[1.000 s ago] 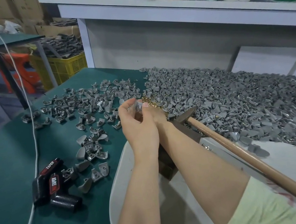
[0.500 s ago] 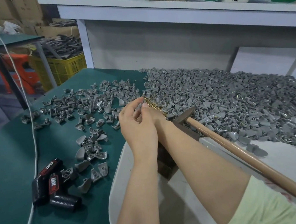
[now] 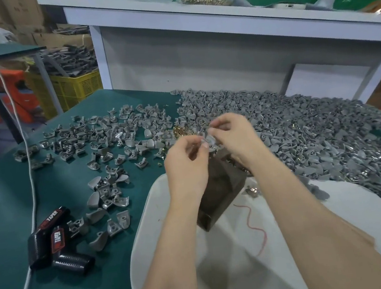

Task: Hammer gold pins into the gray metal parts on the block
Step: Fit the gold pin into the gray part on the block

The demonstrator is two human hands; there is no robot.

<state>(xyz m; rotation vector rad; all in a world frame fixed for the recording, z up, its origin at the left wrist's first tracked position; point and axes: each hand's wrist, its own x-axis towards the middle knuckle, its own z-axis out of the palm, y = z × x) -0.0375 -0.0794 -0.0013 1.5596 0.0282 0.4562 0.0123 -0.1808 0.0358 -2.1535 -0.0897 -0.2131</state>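
Gold pins [image 3: 180, 131] lie in a small loose pile on the green tabletop [image 3: 7, 199]. They sit just beyond the hands, between the scattered parts [image 3: 104, 139] on the left and the big gray heap [image 3: 313, 136] on the right.

The head view is the only one. Both hands are raised just above the dark block [image 3: 222, 188], which stands on a white tray [image 3: 150, 219] close to the person. The left hand [image 3: 187, 166] and the right hand [image 3: 238, 137] meet at one gray part [image 3: 209, 140]. Each grip is a closed fingertip pinch on it, with the other fingers loosely curled. Blur hides whether a pin is between the fingers or seated in the part's hole, so I cannot tell. No hammer shows.

The step in hand looks like fitting a pin to this part before it goes down on the block. To do it well:

- Turn the part so its hole faces up and can be seen.
- Start the pin straight in the hole, because a tilted pin is likely to bend under a blow.
- Set the part flat on the block, not on an edge, so it does not rock.
- Hold the part low with one hand, fingertips clear of the pin head.
- Begin with a light tap before any firmer strike.
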